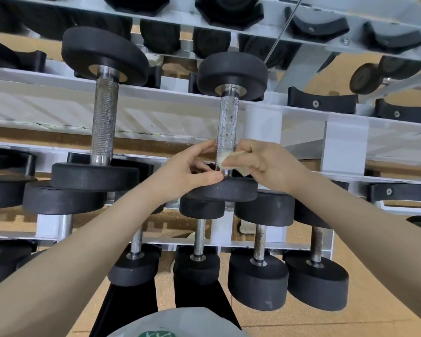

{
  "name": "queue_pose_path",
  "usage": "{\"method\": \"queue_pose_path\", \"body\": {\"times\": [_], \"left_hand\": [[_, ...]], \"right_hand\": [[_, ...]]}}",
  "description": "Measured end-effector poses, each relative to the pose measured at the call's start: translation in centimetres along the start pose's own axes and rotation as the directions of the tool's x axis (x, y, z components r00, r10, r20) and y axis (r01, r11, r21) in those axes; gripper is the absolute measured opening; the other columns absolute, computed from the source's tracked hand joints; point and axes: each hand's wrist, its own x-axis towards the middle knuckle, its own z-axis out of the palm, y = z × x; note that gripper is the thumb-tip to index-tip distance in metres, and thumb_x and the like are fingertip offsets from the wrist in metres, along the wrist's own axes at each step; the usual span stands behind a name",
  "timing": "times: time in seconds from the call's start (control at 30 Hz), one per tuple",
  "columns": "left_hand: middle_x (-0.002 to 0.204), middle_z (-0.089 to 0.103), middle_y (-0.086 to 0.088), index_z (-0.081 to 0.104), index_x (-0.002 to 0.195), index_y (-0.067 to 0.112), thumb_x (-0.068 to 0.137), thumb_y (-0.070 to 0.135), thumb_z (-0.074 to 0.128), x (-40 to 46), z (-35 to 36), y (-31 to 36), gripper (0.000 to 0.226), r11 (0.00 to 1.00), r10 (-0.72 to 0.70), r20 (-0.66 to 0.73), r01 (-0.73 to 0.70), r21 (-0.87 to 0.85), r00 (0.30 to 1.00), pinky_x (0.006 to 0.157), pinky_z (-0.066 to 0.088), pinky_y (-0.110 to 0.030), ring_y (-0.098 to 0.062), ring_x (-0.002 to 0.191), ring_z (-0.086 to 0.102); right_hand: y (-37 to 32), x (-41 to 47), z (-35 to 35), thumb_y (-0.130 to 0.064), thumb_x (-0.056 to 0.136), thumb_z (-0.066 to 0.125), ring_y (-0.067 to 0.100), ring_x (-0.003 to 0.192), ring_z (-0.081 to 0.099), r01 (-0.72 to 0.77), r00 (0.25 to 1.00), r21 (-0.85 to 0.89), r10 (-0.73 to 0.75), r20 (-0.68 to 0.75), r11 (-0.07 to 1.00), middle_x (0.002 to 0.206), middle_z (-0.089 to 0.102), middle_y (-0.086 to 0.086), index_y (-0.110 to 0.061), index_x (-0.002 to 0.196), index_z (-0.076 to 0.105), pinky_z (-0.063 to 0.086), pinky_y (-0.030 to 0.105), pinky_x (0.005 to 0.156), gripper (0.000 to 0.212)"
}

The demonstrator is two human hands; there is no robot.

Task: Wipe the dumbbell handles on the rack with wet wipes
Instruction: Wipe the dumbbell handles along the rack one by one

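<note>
At the centre of the frame a dumbbell (229,127) lies across the middle shelf of a grey rack (345,144), its knurled, speckled handle (226,122) running up the picture between two black round heads. The right hand (270,164) pinches a crumpled, yellowish wet wipe (225,160) against the lower end of that handle, fingers curled round the cloth and a ring on one finger. The left hand (192,169) cups the same spot from the left side, fingers curled toward the bar and the thumb lying on the near head. A second, larger dumbbell (102,113) sits just to the left on the same shelf. Smaller dumbbells (258,254) line the shelf below, in the lower half of the frame.
</note>
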Motion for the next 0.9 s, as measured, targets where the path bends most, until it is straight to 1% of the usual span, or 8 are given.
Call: {"method": "queue_pose_path", "body": {"times": [0.1,0.17,0.27,0.37,0.47,0.63,0.73,0.9], "left_hand": [[0.136,0.046,0.017,0.033,0.141,0.027,0.081,0.02,0.068,0.1,-0.1,0.0,0.07,1.0,-0.014,0.002,0.014,0.015,1.0,0.091,0.046,-0.027,0.002,0.089,0.063],[0.138,0.045,0.016,0.033,0.14,0.029,0.081,0.023,0.068,0.1,-0.1,0.0,0.069,1.0,-0.014,-0.002,0.014,0.017,1.0,0.091,0.046,-0.027,0.002,0.09,0.063],[0.132,0.047,0.02,0.035,0.135,0.035,0.078,0.031,0.069,-0.1,0.0,0.1,0.067,1.0,0.002,-0.01,-0.002,0.006,1.0,0.093,0.046,-0.026,0.003,0.091,0.063],[0.13,0.048,0.019,0.035,0.136,0.032,0.075,0.029,0.067,-0.1,0.1,0.0,0.068,1.0,0.008,-0.021,-0.008,-0.015,1.0,0.092,0.045,-0.025,0.002,0.091,0.062],[0.131,0.049,0.017,0.036,0.132,0.035,0.081,0.014,0.066,0.0,0.2,-0.1,0.063,0.999,0.012,-0.016,-0.013,-0.038,1.0,0.089,0.046,-0.024,0.001,0.091,0.062],[0.125,0.05,0.021,0.037,0.126,0.04,0.083,0.009,0.065,0.1,0.1,-0.3,0.06,0.998,0.015,-0.016,-0.016,-0.067,1.0,0.089,0.043,-0.021,0.005,0.088,0.059],[0.126,0.049,0.023,0.038,0.122,0.046,0.077,0.022,0.069,0.1,0.1,-0.2,0.059,0.998,0.021,-0.008,-0.022,-0.062,1.0,0.088,0.044,-0.019,0.004,0.089,0.059],[0.122,0.049,0.026,0.038,0.119,0.048,0.081,0.014,0.068,0.1,0.1,-0.4,0.058,0.997,0.02,-0.006,-0.02,-0.072,1.0,0.087,0.044,-0.019,0.006,0.089,0.058]], "right_hand": [[1.1,1.1,-0.9,-0.028,0.083,0.03,0.022,0.072,0.056,-0.012,0.993,-0.083,0.002,-0.121,0.996,0.096,0.058,0.003,-0.034,0.109,0.063,0.042,0.023,0.063,0.042],[1.8,2.1,-1.0,-0.015,0.081,0.033,0.031,0.063,0.061,-0.082,0.964,-0.112,0.051,-0.259,0.99,0.079,0.061,0.016,-0.021,0.106,0.071,0.048,0.031,0.06,0.046],[1.8,2.0,-0.4,-0.01,0.079,0.035,0.031,0.063,0.061,-0.056,0.967,-0.113,0.026,-0.255,0.992,0.078,0.062,0.015,-0.013,0.105,0.072,0.043,0.027,0.065,0.045],[0.5,0.2,-0.1,-0.022,0.084,0.038,0.019,0.077,0.059,0.002,0.999,0.063,0.0,-0.032,0.998,0.094,0.064,0.007,-0.017,0.109,0.07,0.04,0.016,0.069,0.042],[0.3,-0.4,0.0,-0.013,0.09,0.047,0.016,0.089,0.055,0.014,0.995,-0.051,-0.009,0.102,0.999,0.105,0.062,0.006,-0.021,0.117,0.066,0.033,0.015,0.067,0.034],[2.2,3.0,-1.1,-0.014,0.087,0.033,0.031,0.077,0.059,-0.069,0.976,-0.058,0.055,-0.211,0.996,0.089,0.059,0.016,-0.02,0.117,0.066,0.046,0.03,0.069,0.046],[3.3,4.7,-0.6,-0.009,0.09,0.049,0.029,0.075,0.056,-0.109,0.92,0.054,0.121,-0.372,0.993,0.083,0.055,0.008,-0.019,0.115,0.067,0.049,0.032,0.068,0.032],[1.8,2.2,0.2,-0.01,0.086,0.035,0.01,0.085,0.055,0.05,0.967,0.137,-0.014,-0.254,0.989,0.093,0.054,-0.009,-0.011,0.109,0.07,0.04,0.01,0.08,0.042]]}}
